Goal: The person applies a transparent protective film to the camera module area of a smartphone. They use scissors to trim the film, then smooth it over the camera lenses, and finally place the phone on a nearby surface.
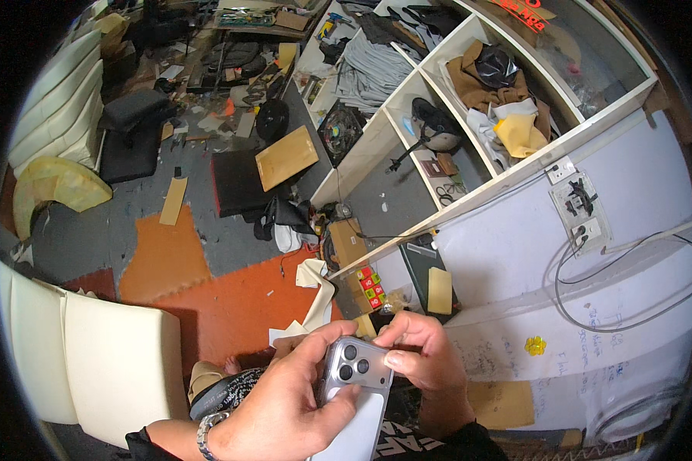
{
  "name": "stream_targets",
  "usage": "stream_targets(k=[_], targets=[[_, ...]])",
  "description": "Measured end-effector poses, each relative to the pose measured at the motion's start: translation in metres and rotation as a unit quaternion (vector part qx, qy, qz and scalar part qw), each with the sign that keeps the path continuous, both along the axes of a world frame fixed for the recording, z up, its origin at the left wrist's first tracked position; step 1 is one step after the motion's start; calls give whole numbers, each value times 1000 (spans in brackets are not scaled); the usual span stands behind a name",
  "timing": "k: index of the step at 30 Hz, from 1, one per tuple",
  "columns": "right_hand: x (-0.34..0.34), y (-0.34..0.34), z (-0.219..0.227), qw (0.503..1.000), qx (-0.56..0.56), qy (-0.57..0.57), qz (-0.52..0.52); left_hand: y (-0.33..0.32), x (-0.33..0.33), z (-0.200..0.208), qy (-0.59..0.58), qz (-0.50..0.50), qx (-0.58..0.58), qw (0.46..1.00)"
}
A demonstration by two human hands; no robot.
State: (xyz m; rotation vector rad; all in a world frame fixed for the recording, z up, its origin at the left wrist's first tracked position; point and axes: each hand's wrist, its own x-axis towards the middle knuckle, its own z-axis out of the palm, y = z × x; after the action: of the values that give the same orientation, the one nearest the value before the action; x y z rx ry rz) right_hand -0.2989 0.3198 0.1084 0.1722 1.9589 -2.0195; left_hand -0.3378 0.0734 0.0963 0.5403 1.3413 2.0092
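Hands (273,419) curled, phone (360,411) between, right perhaps pinching

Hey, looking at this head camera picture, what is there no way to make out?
In the head view:
Phone: screen hidden, its back faces this way.
Left hand: some fingertips hidden behind the phone.
Cream padded piece, lower left: cut off by the dark rim.
Far floor scraps: too small to identify.
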Motion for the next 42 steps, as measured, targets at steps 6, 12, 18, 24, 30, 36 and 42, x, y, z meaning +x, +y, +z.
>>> stream_targets(k=[6, 12, 18, 24, 30, 36, 42], targets=[[1, 0, -2, 1000, -28, -5, -12, 0, 1, -2, -23, 6, 16, 1000], [3, -2, 5, 999, -18, -27, -7, 0, 3, -3, -40, 14, -3, 999], [9, -15, 2, 994, 69, 72, -33, 3, 4, -7, -22, 39, -49, 998], [14, -8, -3, 962, 162, 221, -11, 8, 8, -14, -24, 47, -60, 997], [15, 4, -6, 931, 220, 293, -4, 17, 7, -18, -37, 34, -56, 997], [18, 9, -4, 904, 275, 328, -15, 26, 3, -19, -27, 20, -53, 998], [19, 9, -4, 846, 380, 372, -22, 31, 0, -19, -40, 12, -48, 998]])
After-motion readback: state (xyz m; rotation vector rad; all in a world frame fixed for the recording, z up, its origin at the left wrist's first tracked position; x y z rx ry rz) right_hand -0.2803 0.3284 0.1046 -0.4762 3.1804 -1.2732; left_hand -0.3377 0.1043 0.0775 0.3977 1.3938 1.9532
